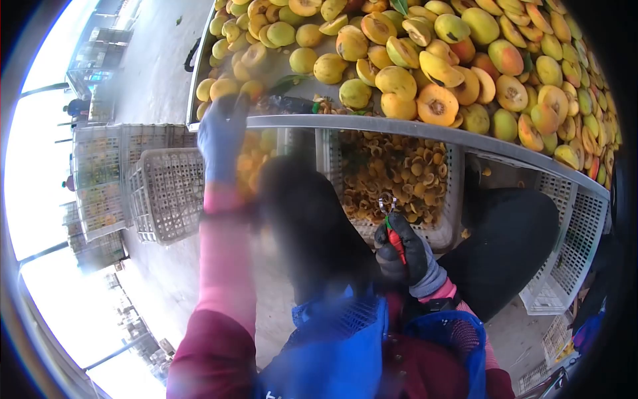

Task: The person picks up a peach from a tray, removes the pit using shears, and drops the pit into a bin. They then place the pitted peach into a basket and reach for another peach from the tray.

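So from the head cam, the top of the frame is basically wall-to-wall yellow peaches [437, 103], whole ones mixed in with cut halves, all sitting on a metal-edged table [399, 129]. The left hand [224, 136], in a greyish glove, is up at the table's edge in the upper left part of the frame, right by a few of the fruits, but it's super blurry, so I can't tell if the fingers are around one or not. The right hand [404, 253], in a dark grey glove, sits just right of center, fingers wrapped firmly around a red-handled tool [396, 245] with its curved metal tip pointing up. Behind that tip, below the table edge, there's a plastic crate [454, 199] loaded with small brownish-orange pieces [415, 169]. There's a grey slatted crate [169, 196] tilted at middle left, stacked crates [100, 176] beyond it, and a white crate [579, 249] at the right. The blue apron [352, 346] fills the bottom middle.
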`<move>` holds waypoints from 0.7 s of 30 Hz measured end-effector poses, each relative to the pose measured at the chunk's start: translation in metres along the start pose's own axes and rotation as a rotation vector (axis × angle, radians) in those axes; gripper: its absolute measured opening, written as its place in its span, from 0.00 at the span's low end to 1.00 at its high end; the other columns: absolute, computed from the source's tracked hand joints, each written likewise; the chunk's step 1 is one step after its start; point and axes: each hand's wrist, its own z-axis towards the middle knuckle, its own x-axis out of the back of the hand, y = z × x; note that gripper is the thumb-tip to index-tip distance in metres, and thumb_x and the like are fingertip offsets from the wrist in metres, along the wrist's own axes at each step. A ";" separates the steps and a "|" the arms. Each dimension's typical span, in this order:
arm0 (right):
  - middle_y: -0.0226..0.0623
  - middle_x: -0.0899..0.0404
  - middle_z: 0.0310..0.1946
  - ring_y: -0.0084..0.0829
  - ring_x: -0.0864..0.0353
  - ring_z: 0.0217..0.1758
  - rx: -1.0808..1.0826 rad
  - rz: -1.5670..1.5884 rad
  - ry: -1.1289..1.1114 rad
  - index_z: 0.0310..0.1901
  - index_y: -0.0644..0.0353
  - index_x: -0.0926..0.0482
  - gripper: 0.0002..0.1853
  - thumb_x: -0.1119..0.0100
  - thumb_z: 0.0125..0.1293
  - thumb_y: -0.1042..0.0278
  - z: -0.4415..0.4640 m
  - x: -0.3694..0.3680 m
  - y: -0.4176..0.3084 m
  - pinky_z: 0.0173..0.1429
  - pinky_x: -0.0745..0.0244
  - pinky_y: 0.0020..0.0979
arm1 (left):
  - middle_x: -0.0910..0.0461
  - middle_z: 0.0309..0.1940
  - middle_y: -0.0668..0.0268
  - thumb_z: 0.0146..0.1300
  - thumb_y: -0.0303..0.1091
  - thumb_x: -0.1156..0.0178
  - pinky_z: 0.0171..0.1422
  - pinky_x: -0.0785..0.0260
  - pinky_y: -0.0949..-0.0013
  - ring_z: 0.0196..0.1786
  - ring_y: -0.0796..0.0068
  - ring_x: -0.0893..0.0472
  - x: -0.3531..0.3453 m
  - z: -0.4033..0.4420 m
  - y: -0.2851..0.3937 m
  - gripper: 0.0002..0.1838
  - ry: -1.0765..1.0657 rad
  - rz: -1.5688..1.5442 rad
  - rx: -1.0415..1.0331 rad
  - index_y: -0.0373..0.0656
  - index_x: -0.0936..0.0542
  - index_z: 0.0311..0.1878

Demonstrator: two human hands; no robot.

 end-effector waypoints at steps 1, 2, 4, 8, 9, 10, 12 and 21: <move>0.25 0.39 0.15 0.19 0.43 0.11 0.044 -0.070 0.087 0.33 0.56 0.30 0.22 0.58 0.70 0.43 0.002 -0.001 0.000 0.15 0.48 0.21 | 0.19 0.41 0.50 0.55 0.58 0.40 0.51 0.31 0.56 0.46 0.51 0.20 -0.011 0.025 0.005 0.28 -0.045 0.137 0.048 0.41 0.20 0.44; 0.25 0.38 0.15 0.19 0.43 0.10 0.088 -0.137 0.176 0.33 0.55 0.31 0.22 0.56 0.69 0.42 0.003 -0.001 0.001 0.15 0.48 0.21 | 0.19 0.41 0.49 0.55 0.58 0.40 0.52 0.31 0.56 0.46 0.50 0.20 -0.032 0.046 -0.001 0.28 -0.090 0.275 0.033 0.40 0.21 0.46; 0.25 0.38 0.14 0.19 0.43 0.09 0.121 -0.098 0.251 0.32 0.55 0.31 0.21 0.55 0.69 0.43 0.003 -0.006 -0.006 0.15 0.47 0.21 | 0.20 0.41 0.46 0.52 0.56 0.36 0.52 0.30 0.57 0.45 0.50 0.20 -0.058 0.073 -0.010 0.33 -0.156 0.354 -0.087 0.36 0.25 0.50; 0.26 0.38 0.14 0.20 0.43 0.08 0.148 -0.108 0.398 0.33 0.55 0.31 0.21 0.55 0.69 0.44 0.000 -0.017 -0.020 0.14 0.45 0.21 | 0.19 0.38 0.57 0.55 0.38 0.34 0.43 0.28 0.73 0.40 0.71 0.20 -0.051 0.059 0.003 0.24 -0.221 -0.284 -0.210 0.33 0.27 0.51; 0.26 0.37 0.14 0.20 0.43 0.08 0.201 -0.120 0.392 0.33 0.56 0.31 0.21 0.55 0.69 0.44 0.001 -0.020 -0.021 0.14 0.44 0.21 | 0.21 0.37 0.65 0.58 0.33 0.37 0.38 0.31 0.80 0.36 0.83 0.23 -0.037 0.031 0.028 0.20 -0.260 -0.603 -0.210 0.34 0.27 0.52; 0.26 0.36 0.13 0.20 0.43 0.08 0.250 -0.138 0.388 0.33 0.56 0.30 0.20 0.55 0.69 0.45 0.001 -0.023 -0.020 0.14 0.44 0.21 | 0.23 0.38 0.68 0.60 0.29 0.41 0.34 0.35 0.85 0.32 0.88 0.26 -0.024 0.006 0.045 0.19 -0.359 -0.923 -0.162 0.35 0.27 0.54; 0.28 0.34 0.16 0.21 0.40 0.09 0.345 -0.202 0.301 0.36 0.58 0.29 0.19 0.54 0.69 0.48 -0.002 -0.032 -0.020 0.14 0.43 0.22 | 0.24 0.44 0.64 0.61 0.28 0.48 0.38 0.38 0.83 0.36 0.86 0.29 -0.013 -0.040 0.063 0.19 -0.354 -0.916 -0.248 0.34 0.29 0.56; 0.48 0.23 0.33 0.47 0.22 0.35 0.916 -1.003 0.334 0.50 0.65 0.30 0.14 0.49 0.65 0.69 -0.005 -0.054 -0.009 0.37 0.28 0.37 | 0.23 0.45 0.60 0.69 0.43 0.55 0.52 0.30 0.71 0.48 0.72 0.23 -0.027 -0.175 0.128 0.21 -0.461 -1.329 0.160 0.35 0.28 0.54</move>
